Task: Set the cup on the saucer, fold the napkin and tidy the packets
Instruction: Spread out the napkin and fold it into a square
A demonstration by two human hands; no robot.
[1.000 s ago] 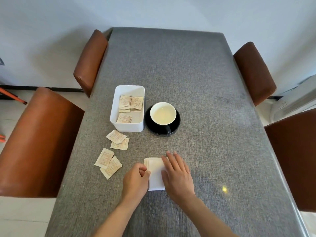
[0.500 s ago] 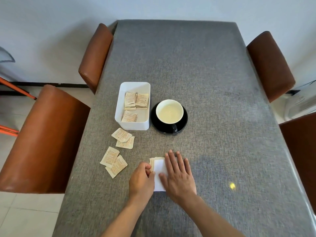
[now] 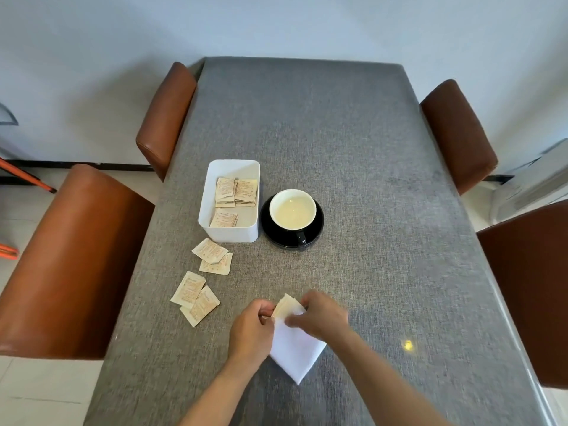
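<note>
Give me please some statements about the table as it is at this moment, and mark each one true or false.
1. The cup stands on the black saucer. True.
2. All packets are inside the white box. False: four loose packets lie on the table in front of it.
3. Both the left hand and the right hand touch the napkin. True.
4. The cup is empty. False: it holds a pale liquid.
5. The box stands to the right of the saucer. False: it is on its left.

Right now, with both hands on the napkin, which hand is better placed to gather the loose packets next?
Left. The left hand is on the side of the napkin nearest the loose packets; the right hand would have to cross over.
</note>
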